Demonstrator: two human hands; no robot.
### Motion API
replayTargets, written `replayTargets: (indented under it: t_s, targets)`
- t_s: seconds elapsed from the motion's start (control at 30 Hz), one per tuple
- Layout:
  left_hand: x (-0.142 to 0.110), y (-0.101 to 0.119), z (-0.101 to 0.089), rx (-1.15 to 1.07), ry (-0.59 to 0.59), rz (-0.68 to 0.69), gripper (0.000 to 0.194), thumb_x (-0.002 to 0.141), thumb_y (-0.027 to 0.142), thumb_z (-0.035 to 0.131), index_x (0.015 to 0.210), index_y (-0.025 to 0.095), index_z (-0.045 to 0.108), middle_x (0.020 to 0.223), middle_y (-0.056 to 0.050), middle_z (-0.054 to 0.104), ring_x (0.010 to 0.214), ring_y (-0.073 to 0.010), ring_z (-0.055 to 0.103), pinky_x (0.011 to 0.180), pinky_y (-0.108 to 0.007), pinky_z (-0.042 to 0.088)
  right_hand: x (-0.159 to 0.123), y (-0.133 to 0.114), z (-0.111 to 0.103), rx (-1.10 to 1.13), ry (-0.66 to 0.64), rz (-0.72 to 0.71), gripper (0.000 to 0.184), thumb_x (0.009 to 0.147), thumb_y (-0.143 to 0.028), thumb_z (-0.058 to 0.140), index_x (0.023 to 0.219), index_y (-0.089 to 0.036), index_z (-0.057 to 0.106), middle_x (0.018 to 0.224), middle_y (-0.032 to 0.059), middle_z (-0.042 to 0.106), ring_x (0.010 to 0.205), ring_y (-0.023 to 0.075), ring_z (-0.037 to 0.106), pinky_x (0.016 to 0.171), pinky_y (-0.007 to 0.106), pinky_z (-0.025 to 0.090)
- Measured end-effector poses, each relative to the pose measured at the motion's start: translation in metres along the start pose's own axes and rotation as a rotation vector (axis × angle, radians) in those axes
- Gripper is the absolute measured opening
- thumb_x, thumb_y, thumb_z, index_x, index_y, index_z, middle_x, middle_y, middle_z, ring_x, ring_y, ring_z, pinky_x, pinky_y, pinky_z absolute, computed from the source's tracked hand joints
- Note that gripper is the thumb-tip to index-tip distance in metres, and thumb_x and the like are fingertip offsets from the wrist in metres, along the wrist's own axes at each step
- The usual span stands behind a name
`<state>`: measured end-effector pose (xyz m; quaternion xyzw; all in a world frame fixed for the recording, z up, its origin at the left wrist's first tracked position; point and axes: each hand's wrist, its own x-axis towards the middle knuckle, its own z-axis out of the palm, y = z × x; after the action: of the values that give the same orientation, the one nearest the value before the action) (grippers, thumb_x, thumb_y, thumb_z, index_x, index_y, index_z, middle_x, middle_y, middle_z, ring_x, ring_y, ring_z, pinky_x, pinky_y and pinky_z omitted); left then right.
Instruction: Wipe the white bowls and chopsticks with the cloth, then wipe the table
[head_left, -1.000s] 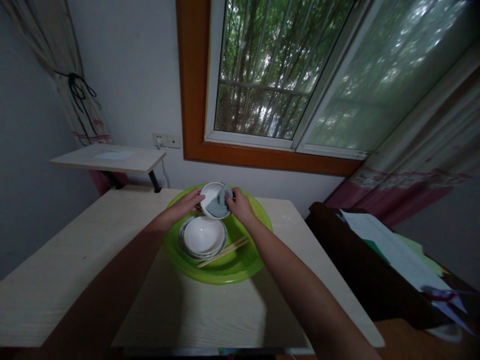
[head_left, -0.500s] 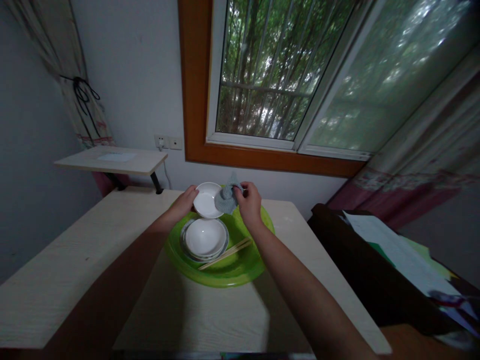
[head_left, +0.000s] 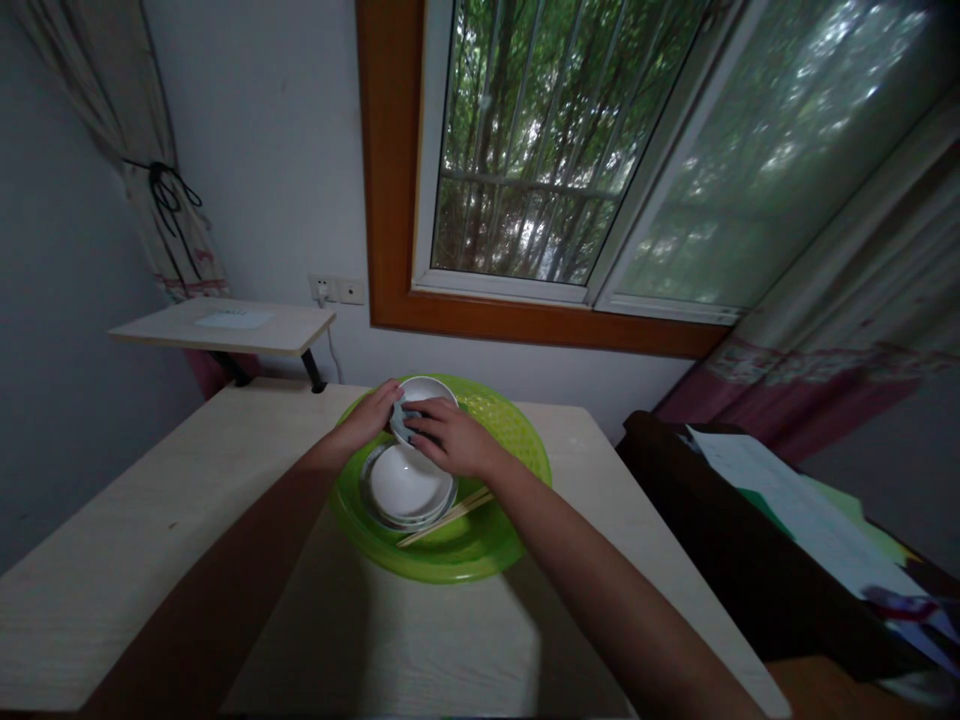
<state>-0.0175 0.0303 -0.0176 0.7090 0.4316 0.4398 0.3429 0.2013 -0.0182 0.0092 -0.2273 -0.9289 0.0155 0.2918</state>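
My left hand (head_left: 373, 411) grips the left edge of a white bowl (head_left: 429, 388), which is tilted above a green plastic basin (head_left: 517, 425). Inside that bowl, my right hand (head_left: 448, 436) presses a grey-blue cloth (head_left: 401, 418) against the left inner wall, its fingers curled over the cloth and hiding part of it. Just below, another white bowl (head_left: 409, 482) rests on stacked dishes in the basin. A pair of light wooden chopsticks (head_left: 454, 514) lies beside the stack, to its right.
The basin stands on a pale wooden table (head_left: 450, 640). At the back left is a small raised shelf (head_left: 277, 335) with a paper on it. To the right, papers (head_left: 780, 490) lie on a dark surface beyond the table edge. A window is behind.
My right hand has moved left with the cloth, from the bowl's right rim to its left inner side. My left hand still holds the bowl, which sits slightly lower and further right.
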Motion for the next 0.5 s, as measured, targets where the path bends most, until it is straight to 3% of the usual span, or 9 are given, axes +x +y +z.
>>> replayTargets:
  t_s: [0.2, 0.37, 0.5]
  targets:
    - [-0.002, 0.0017, -0.0012, -0.017, 0.011, -0.019, 0.038, 0.093, 0.056, 0.042, 0.097, 0.021, 0.056, 0.1, -0.005, 0.065, 0.096, -0.0213, 0.059, 0.088, -0.031, 0.049, 0.0, -0.008, -0.0109, -0.004, -0.028, -0.057, 0.033, 0.101, -0.037, 0.055, 0.125, -0.02, 0.07, 0.137, 0.012, 0.064, 0.125, 0.0257, 0.058, 0.11, 0.045, 0.046]
    - [-0.0002, -0.0001, -0.0017, 0.04, 0.029, -0.02, 0.037, 0.094, 0.051, 0.04, 0.101, 0.02, 0.059, 0.104, -0.007, 0.067, 0.098, -0.0221, 0.06, 0.092, -0.032, 0.047, -0.0019, -0.0102, -0.0088, -0.041, -0.164, -0.005, 0.043, 0.104, -0.045, 0.049, 0.134, -0.018, 0.065, 0.137, 0.0114, 0.066, 0.126, 0.023, 0.06, 0.111, 0.037, 0.046]
    - [0.0015, -0.0028, -0.0015, 0.091, 0.042, -0.004, 0.036, 0.095, 0.049, 0.039, 0.102, 0.02, 0.059, 0.104, -0.006, 0.067, 0.098, -0.0223, 0.061, 0.094, -0.034, 0.047, -0.0024, -0.0091, -0.004, -0.131, -0.23, -0.015, 0.053, 0.104, -0.052, 0.048, 0.139, -0.015, 0.062, 0.143, 0.0145, 0.061, 0.129, 0.0261, 0.06, 0.112, 0.039, 0.046]
